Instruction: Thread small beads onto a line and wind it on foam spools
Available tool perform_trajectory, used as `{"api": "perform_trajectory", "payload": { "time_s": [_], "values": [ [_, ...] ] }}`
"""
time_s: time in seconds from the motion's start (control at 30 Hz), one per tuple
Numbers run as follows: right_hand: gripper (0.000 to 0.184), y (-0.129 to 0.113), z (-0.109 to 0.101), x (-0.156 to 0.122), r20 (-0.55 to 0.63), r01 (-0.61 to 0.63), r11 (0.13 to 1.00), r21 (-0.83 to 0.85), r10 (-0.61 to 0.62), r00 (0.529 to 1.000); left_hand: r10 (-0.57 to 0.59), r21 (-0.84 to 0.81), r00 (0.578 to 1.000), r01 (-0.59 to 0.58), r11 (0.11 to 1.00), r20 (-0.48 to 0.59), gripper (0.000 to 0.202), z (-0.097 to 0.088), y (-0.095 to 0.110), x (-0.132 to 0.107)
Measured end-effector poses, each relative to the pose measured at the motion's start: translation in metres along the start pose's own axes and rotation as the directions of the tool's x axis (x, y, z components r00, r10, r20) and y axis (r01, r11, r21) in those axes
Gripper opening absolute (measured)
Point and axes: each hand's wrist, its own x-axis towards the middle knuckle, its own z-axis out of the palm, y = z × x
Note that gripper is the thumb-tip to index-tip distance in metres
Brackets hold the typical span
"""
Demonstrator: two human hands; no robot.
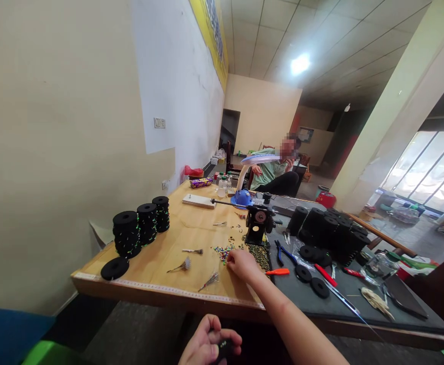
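My left hand (209,340) is in front of the table's near edge, fingers curled around a black foam spool (225,349) with small light specks on it. Most of that spool is hidden by the fingers. Over the wooden tabletop, my right hand (242,263) is closed, its fingertips pressed together at a scatter of small multicoloured beads (222,252). Whatever lies in the pinch is too small to make out. Beside this hand is a heap of dark brass-toned small pieces (259,255), and behind it a black metal winding device (260,223).
Stacked black spools (126,235) stand at the left; more black spools (323,225) crowd the right. Wire bundles (209,281), blue-handled pliers (283,253), an orange-handled tool (278,272) and a long metal ruler (345,299) lie about. Beyond a blue-based lamp (242,197) sits a person (269,170).
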Motion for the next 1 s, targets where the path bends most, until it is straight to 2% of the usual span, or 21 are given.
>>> {"api": "perform_trajectory", "payload": {
  "time_s": [0.3,0.53,0.67,0.8,0.83,0.87,0.93,1.0],
  "values": [
    [0.015,-0.004,0.002,0.005,0.028,-0.001,0.999,-0.032,0.002,1.000,0.019,-0.003,1.000,-0.019,1.000,-0.015,0.032,-0.001,0.001,-0.002],
    [0.015,-0.004,-0.004,-0.001,0.000,0.014,0.999,0.049,-0.014,1.000,0.052,0.044,0.989,-0.046,0.998,-0.142,0.027,0.018,0.013,-0.012],
    [0.012,0.003,-0.020,-0.028,-0.016,0.035,0.986,0.160,-0.033,0.999,0.110,0.110,0.978,-0.091,0.990,-0.179,0.025,0.023,0.017,-0.015],
    [0.015,0.003,-0.038,-0.085,-0.030,0.081,0.953,0.293,-0.076,0.997,0.199,0.235,0.970,-0.163,0.958,-0.139,0.029,0.022,0.016,-0.014],
    [0.016,0.001,-0.042,-0.101,-0.036,0.095,0.934,0.344,-0.088,0.995,0.218,0.265,0.968,-0.179,0.947,-0.127,0.029,0.023,0.016,-0.014],
    [0.015,-0.002,-0.044,-0.117,-0.054,0.107,0.869,0.482,-0.092,0.994,0.231,0.290,0.966,-0.190,0.938,-0.113,0.029,0.024,0.016,-0.014],
    [0.014,-0.011,-0.043,-0.143,-0.044,0.080,0.681,0.728,-0.071,0.997,0.252,0.316,0.964,-0.215,0.924,-0.080,0.028,0.029,0.015,-0.014],
    [0.018,-0.021,-0.040,-0.161,-0.013,0.037,0.513,0.857,-0.050,0.999,0.267,0.324,0.962,-0.235,0.916,-0.056,0.028,0.034,0.014,-0.013]
  ]
}}
